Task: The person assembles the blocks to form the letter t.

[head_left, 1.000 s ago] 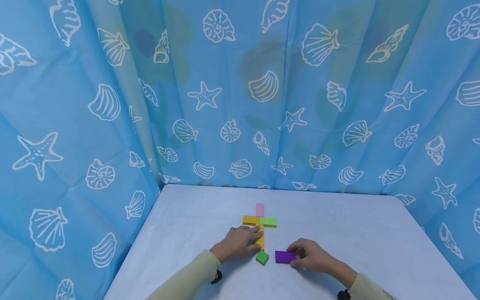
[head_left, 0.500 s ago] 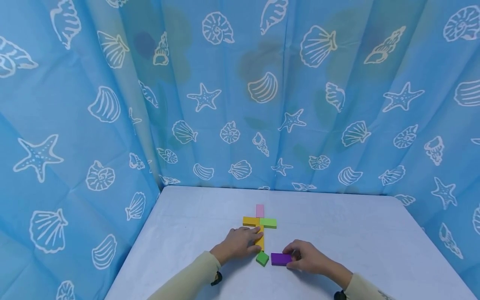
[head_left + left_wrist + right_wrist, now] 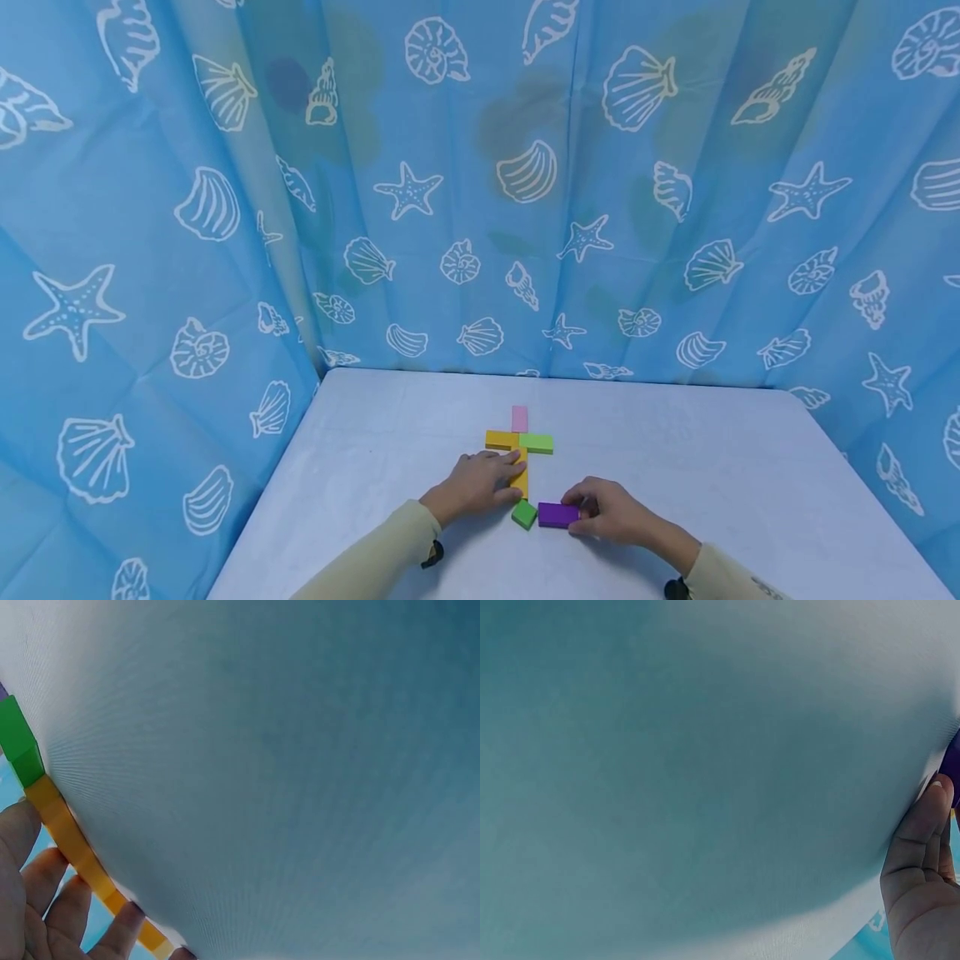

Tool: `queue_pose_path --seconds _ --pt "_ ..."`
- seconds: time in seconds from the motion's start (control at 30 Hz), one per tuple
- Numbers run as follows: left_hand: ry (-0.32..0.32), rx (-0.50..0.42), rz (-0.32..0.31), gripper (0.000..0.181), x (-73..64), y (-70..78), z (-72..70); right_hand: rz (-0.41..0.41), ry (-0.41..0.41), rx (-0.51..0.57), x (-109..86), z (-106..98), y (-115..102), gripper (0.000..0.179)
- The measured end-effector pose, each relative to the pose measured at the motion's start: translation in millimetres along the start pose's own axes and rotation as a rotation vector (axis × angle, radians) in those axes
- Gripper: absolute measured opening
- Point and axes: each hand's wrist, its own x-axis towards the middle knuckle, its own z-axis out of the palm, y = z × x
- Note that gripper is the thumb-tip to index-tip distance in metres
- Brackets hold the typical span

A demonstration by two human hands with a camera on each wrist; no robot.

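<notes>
In the head view my right hand pinches the right end of a purple block between thumb and fingers, low over the white table. The purple block's left end is right at the corner of a small green block, which sits turned at an angle. My left hand lies with spread fingers on a long yellow block, partly covering it. The left wrist view shows those fingertips along the side of the yellow block, whose end meets the green block.
Beyond the long yellow block lie an orange-yellow block to the left and a light green block to the right. A pink block stands farther back. A blue seashell curtain hangs behind the white table.
My right hand has slid the purple block leftward, from a gap away up to the green block. The left hand has stayed on the yellow block.
</notes>
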Motion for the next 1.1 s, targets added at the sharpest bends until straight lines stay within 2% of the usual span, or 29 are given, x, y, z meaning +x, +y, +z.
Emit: queue_pose_path --seconds 0.6,0.83,1.1 --pt "0.005 0.011 -0.003 0.057 0.0 -1.5 3.0 -0.008 -0.003 0.031 0.4 2 1 0.031" --pt "-0.009 0.004 0.001 0.055 4.1 -1.4 2.0 -0.013 -0.001 0.041 -3.4 1 -2 0.036" --pt "0.001 0.005 0.011 0.048 9.0 -1.0 0.6 0.037 0.045 0.031 -9.5 -2 4 0.034"
